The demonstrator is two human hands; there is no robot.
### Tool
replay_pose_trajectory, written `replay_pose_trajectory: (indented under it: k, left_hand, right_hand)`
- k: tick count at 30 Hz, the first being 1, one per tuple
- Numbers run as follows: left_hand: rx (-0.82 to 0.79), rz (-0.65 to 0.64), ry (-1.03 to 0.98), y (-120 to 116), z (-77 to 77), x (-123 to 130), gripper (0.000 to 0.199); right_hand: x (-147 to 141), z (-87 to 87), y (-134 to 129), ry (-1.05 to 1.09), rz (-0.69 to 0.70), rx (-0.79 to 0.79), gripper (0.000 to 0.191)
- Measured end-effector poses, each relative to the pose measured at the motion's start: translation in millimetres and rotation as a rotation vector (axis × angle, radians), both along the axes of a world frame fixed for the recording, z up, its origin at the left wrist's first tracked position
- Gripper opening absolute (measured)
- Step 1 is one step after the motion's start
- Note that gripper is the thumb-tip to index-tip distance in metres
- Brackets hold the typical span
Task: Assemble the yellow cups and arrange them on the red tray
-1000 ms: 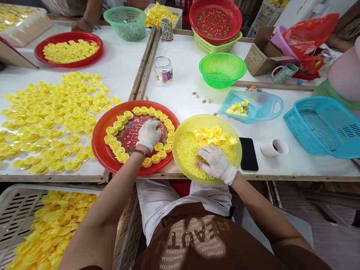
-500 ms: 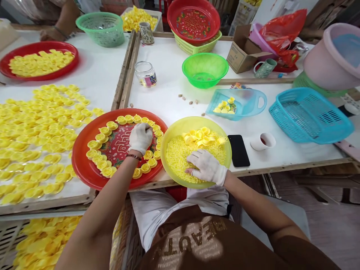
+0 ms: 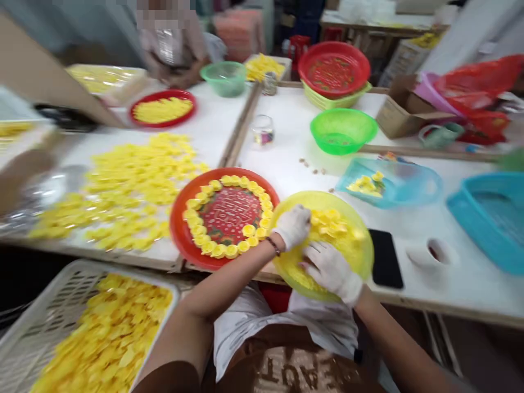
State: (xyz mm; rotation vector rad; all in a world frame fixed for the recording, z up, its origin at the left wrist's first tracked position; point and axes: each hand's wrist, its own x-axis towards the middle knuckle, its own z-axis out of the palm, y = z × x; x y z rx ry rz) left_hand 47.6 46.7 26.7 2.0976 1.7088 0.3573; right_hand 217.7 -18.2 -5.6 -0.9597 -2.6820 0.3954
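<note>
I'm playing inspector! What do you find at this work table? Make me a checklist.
Surface: white table, with loose yellow caps spread on its left part.
Job's things: yellow plate holding yellow pieces; red tray with a ring of yellow caps.
Clutter: black phone, white cup, green bowl.
Hands: white-gloved left hand and right hand, both on the yellow plate.
Cables: nothing seen.
Surroundings: co-worker at the far table; white crate of yellow caps, lower left.
</note>
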Motion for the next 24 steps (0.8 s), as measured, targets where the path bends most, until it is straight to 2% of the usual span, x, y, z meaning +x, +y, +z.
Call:
replay_pose_trajectory:
  k: [2,5,8,10,12,14,16,19,22,24]
  left_hand:
    - [0.034,0.021,-0.063,-13,0.7,-4,0.012]
    - [0.016,0.111,-0.392,-32,-0.6,-14,0.015]
    - [-0.045,0.253,-0.760,-48,-4.8,-20,0.038]
    - [-0.086,0.286,-0.946,-56,-8.4,-22,0.059]
    - [-0.088,0.276,-1.017,-59,-12.3,-22,0.053]
    - [-0.031,0.256,-0.963,-59,-16.2,-21,0.029]
    - [0.050,0.246,-0.820,-57,-19.6,-19,0.017]
    - [0.122,0.143,-0.520,-49,-22.1,-14,0.025]
    - [0.106,-0.133,-0.198,-34,-22.2,-9,0.035]
    - [0.047,-0.264,-0.048,-24,-22.8,-6,0.038]
  right_hand:
    - [2,-9.8,-1,0.007,0.004,0.035,0.018]
    - [4,-22.9,3,0.029,0.052,0.071,0.020]
    - [2,-27.3,4,0.046,0.093,0.119,0.026]
    - [0,-26.4,3,0.056,0.097,0.154,0.032]
    - [-2,-25.3,2,0.065,0.094,0.178,0.036]
    - [-2,-25.5,1,0.075,0.095,0.190,0.038]
    - [-2,-27.5,2,0.091,0.097,0.191,0.038]
    - [1,-30.6,4,0.125,0.097,0.196,0.035]
    - [3,-29.0,4,0.158,0.092,0.215,0.034]
    - [3,-25.1,3,0.171,0.113,0.213,0.034]
